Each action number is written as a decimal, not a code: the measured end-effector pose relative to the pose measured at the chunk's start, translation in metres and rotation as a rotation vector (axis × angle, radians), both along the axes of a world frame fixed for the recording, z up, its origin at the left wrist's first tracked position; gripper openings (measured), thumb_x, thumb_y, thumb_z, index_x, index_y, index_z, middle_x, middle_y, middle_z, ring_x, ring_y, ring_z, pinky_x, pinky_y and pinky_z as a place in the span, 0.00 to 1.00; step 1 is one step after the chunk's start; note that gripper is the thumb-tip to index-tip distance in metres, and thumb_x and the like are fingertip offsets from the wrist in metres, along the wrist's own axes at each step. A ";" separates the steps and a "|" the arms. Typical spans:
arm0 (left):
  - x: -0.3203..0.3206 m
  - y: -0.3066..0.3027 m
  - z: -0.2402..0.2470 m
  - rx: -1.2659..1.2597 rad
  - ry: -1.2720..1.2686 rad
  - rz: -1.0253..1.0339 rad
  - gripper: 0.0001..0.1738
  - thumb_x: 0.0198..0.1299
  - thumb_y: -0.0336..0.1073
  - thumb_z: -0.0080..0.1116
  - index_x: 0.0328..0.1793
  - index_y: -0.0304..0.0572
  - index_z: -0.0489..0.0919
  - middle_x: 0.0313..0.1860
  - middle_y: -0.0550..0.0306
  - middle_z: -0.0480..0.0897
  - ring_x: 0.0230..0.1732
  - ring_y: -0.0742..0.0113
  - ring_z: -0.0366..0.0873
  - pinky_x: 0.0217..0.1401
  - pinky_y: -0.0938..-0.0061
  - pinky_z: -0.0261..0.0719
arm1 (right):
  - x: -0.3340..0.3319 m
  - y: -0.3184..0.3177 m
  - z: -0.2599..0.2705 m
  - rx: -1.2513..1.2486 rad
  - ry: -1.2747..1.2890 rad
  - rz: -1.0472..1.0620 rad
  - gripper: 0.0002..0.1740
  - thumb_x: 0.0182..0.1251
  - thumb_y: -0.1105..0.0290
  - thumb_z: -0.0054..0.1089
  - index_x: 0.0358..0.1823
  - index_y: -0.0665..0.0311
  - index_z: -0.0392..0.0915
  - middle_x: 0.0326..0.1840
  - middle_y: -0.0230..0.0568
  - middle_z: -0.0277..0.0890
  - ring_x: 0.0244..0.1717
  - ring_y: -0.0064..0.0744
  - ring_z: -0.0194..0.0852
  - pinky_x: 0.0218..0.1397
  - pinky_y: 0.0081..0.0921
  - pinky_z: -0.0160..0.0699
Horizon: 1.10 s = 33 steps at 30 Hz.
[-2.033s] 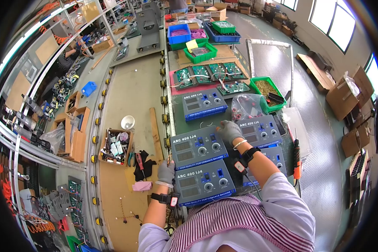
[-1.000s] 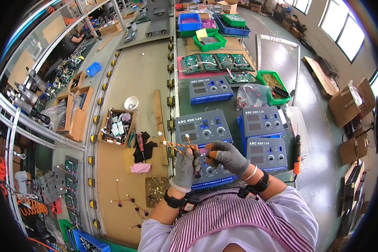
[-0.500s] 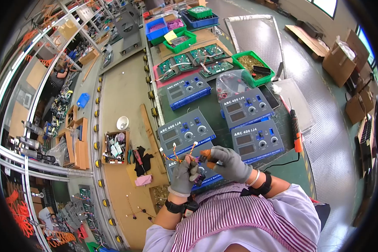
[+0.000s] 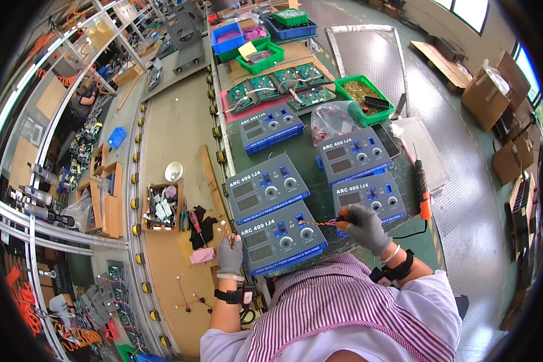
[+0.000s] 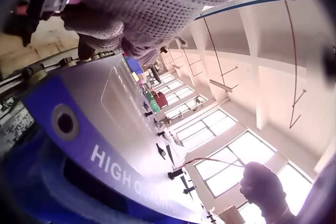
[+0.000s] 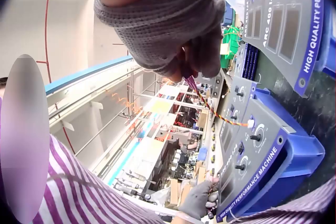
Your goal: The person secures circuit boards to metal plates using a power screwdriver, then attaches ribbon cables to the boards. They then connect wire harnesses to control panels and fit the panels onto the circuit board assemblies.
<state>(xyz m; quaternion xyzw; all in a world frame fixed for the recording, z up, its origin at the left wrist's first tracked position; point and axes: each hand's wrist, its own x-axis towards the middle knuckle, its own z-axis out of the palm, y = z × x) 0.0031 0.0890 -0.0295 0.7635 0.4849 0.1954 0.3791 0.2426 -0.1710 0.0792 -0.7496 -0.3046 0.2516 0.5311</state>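
My gloved right hand [image 4: 368,229] pinches one end of a twisted orange-and-purple wire lead [image 6: 212,111]. The lead's white plug [image 6: 251,123] lies at the face of the nearest ARC 400 IJ4 control panel [image 4: 265,253], by its upper right knob. In the head view the lead stretches sideways over this panel. My gloved left hand [image 4: 230,254] holds more wire leads [image 4: 225,229] just off the panel's left edge, their pale ends sticking up past the fingers. A second panel [image 4: 253,175] lies directly behind the nearest one.
Two more panels [image 4: 368,196] lie at the right, beside a screwdriver with an orange end [image 4: 425,193]. Circuit boards [image 4: 271,87] and a green bin [image 4: 356,87] stand farther back. Left are a roller rail [image 4: 136,199], a parts box [image 4: 163,208] and a red-handled screwdriver [image 4: 195,222].
Both hands were together over the nearest panel with the bunch of leads. They have parted: the right drew one lead to the right, the left moved to the panel's left edge with the others.
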 end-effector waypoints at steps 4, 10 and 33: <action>0.001 0.004 -0.021 -0.147 -0.062 -0.143 0.22 0.58 0.47 0.55 0.43 0.31 0.77 0.30 0.43 0.81 0.34 0.53 0.80 0.38 0.67 0.73 | -0.006 -0.001 -0.003 -0.153 -0.101 -0.008 0.13 0.51 0.72 0.65 0.38 0.68 0.77 0.24 0.37 0.74 0.25 0.21 0.72 0.30 0.22 0.71; 0.002 0.004 -0.022 -0.100 -0.156 -0.187 0.19 0.56 0.45 0.57 0.39 0.33 0.77 0.27 0.44 0.80 0.31 0.52 0.79 0.35 0.65 0.73 | -0.014 0.009 0.019 -0.256 -0.225 -0.007 0.14 0.49 0.67 0.67 0.36 0.66 0.77 0.22 0.37 0.73 0.22 0.27 0.72 0.27 0.25 0.70; 0.009 -0.006 -0.009 0.167 -0.034 -0.130 0.21 0.56 0.51 0.55 0.31 0.37 0.72 0.23 0.39 0.76 0.28 0.40 0.76 0.30 0.56 0.70 | -0.022 0.081 -0.081 -0.276 -0.693 0.152 0.17 0.52 0.57 0.61 0.43 0.51 0.77 0.35 0.38 0.72 0.46 0.42 0.70 0.46 0.36 0.71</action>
